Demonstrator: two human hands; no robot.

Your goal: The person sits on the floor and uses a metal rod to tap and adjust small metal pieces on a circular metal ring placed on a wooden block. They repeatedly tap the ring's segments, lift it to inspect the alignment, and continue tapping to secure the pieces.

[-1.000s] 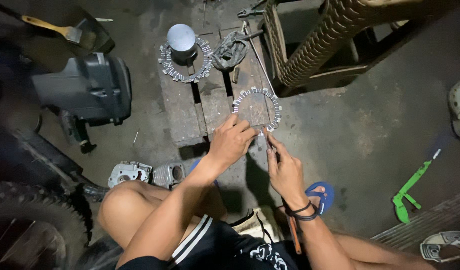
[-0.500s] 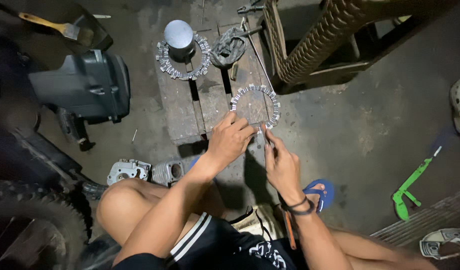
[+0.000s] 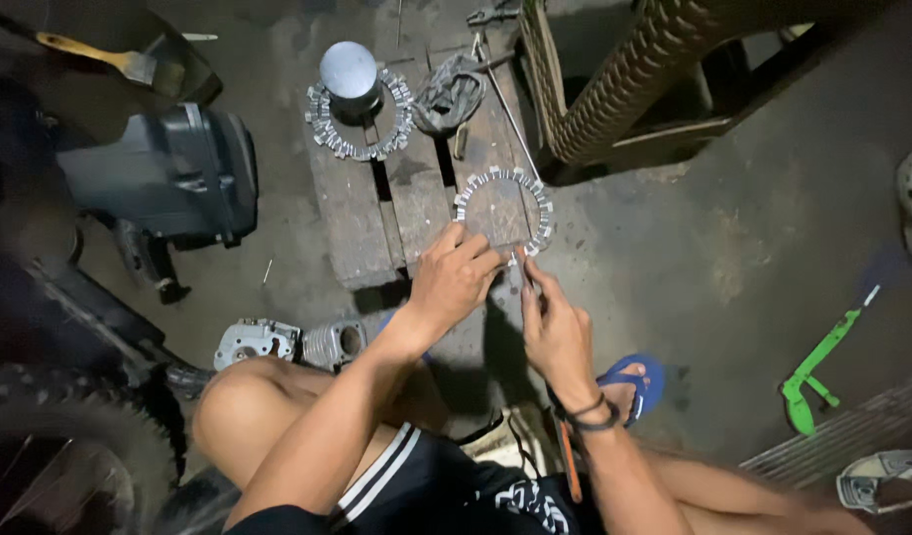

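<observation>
Grimy concrete floor fills my view, with a low wooden pallet [image 3: 362,213] laid across it as the work surface. My left hand [image 3: 454,279] presses down on the near edge of a toothed metal ring [image 3: 503,208], fingers curled over its lower-left rim where it lies flat on the pallet. My right hand [image 3: 553,327] sits just beside it, pinched around a thin tool [image 3: 524,269] whose tip touches the ring's lower edge (I cannot make out what kind of tool it is). The ring lies directly ahead of both hands, between them and the curved woven frame [image 3: 624,84] farther off.

Against the frame half a second back, the hands and ring hold nearly the same pose; the left fingers have closed in slightly over the rim.

Farther out on the pallet, a second toothed ring [image 3: 329,129] lies under a grey cylinder [image 3: 349,71], with a dark crumpled rag [image 3: 451,91] beside it. Left of the pallet sits a black plastic housing [image 3: 173,173], and past it a yellow-handled brush [image 3: 104,54]. Two metal engine parts [image 3: 287,342] rest near my left knee. A blue sandal [image 3: 636,381] is on my right foot, and a green plastic piece [image 3: 822,362] lies well apart to the right. I see no readable packages or signs.
</observation>
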